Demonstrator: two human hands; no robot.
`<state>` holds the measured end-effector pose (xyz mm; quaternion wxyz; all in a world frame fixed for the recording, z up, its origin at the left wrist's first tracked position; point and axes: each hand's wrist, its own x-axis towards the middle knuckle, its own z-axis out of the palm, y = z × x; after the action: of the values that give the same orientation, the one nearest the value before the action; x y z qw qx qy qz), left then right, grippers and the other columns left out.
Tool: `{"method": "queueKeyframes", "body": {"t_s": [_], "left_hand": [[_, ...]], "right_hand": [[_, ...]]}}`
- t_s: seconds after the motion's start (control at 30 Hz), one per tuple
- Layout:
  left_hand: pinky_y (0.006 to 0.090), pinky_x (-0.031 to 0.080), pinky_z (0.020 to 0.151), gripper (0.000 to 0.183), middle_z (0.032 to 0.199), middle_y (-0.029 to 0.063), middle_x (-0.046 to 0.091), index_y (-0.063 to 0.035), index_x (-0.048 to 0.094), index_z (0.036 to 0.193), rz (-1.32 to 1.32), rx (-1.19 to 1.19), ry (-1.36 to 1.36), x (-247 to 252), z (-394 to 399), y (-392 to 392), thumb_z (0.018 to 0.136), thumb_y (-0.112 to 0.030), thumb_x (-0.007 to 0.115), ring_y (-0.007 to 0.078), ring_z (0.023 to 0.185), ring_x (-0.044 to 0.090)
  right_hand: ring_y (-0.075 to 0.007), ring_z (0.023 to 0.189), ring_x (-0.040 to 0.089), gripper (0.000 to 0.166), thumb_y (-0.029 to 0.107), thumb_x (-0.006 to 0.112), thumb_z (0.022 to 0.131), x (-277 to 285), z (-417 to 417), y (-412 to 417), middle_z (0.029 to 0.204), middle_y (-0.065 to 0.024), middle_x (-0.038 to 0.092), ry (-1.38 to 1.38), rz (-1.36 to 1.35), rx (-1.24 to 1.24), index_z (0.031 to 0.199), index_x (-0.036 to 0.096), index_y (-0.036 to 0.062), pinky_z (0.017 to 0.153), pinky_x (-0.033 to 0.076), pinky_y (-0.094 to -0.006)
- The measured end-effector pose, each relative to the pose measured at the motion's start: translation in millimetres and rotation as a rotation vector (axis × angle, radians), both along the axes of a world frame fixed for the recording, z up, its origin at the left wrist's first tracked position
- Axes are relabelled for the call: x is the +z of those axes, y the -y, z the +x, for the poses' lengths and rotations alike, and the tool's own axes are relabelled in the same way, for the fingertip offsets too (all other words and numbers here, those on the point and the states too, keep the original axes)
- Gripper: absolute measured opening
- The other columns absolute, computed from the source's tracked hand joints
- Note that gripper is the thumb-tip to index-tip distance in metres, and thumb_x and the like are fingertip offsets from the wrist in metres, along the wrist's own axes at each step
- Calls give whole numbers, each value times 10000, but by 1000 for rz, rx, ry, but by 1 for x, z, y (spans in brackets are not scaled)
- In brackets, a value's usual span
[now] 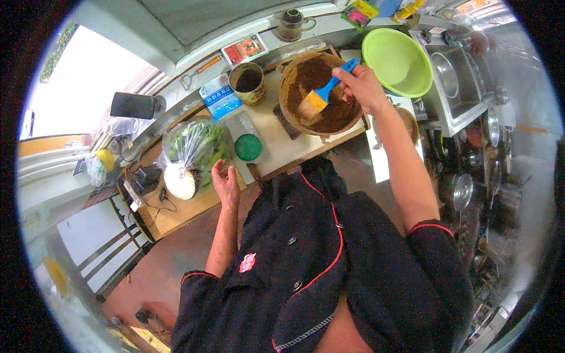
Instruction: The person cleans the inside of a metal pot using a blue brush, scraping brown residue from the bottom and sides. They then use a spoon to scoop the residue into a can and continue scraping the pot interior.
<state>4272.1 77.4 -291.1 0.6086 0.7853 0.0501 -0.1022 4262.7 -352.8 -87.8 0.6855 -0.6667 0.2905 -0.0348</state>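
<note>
My right hand (363, 88) grips the blue handle of a flat brush (325, 90). The brush's pale bristles are over the inside of a large brown bowl (292, 73) coated with dark brown matter; whether they touch it I cannot tell. Empty and slightly curled, my left hand (226, 178) is held beside a clear plastic bag of green vegetables (196, 139). A round green lid or dish (248, 147) lies just above that hand. Left of the bowl stands a patterned cup (252, 93) with dark contents, next to a blue-and-white packet (220, 100).
A lime-green basin (397, 61) stands right of the bowl, near a metal sink (459, 84). On the ledge behind are a glass mug (290, 27), a red packet (245, 49) and a wooden-handled tool (207, 65). A cable (165, 205) lies at the table's left.
</note>
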Motion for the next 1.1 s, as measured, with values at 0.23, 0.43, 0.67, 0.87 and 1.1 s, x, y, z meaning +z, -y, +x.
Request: {"method": "queueKeyframes", "body": {"t_s": [0.23,0.43,0.67,0.87,1.1], "left_hand": [[304,554,767,407,1253,114,604,-29,506,1329,39,-13,28,3,-3,1,959,-121,647,194,960,659],[310,506,858,435,1301,129,585,4,481,1345,53,-21,-30,15,-5,6,943,-84,622,168,977,599],[307,510,853,438,1300,130,584,-4,477,1349,45,-18,6,-2,-8,-3,943,-75,624,175,983,613],[310,515,839,439,1307,128,582,-1,475,1350,28,4,-13,11,-8,5,945,-83,624,172,967,625],[297,512,843,430,1296,116,589,-3,474,1349,29,-18,-26,11,-10,6,952,-85,617,162,963,615]], "right_hand": [[-92,543,501,287,306,736,916,18,-5,6,706,-1,545,-91,67,169,839,620,55,483,486,-258],[-79,552,486,283,325,725,924,16,3,15,693,19,531,-23,-142,158,888,651,55,495,483,-247],[-69,538,500,346,370,745,905,20,5,17,706,27,516,-119,-142,429,958,661,39,501,455,-225],[-79,601,528,332,369,728,914,32,11,27,716,26,532,-40,-232,315,863,624,58,514,487,-240],[-77,637,543,338,414,684,935,39,14,29,748,39,560,-151,-326,621,1005,680,83,534,510,-242]]}}
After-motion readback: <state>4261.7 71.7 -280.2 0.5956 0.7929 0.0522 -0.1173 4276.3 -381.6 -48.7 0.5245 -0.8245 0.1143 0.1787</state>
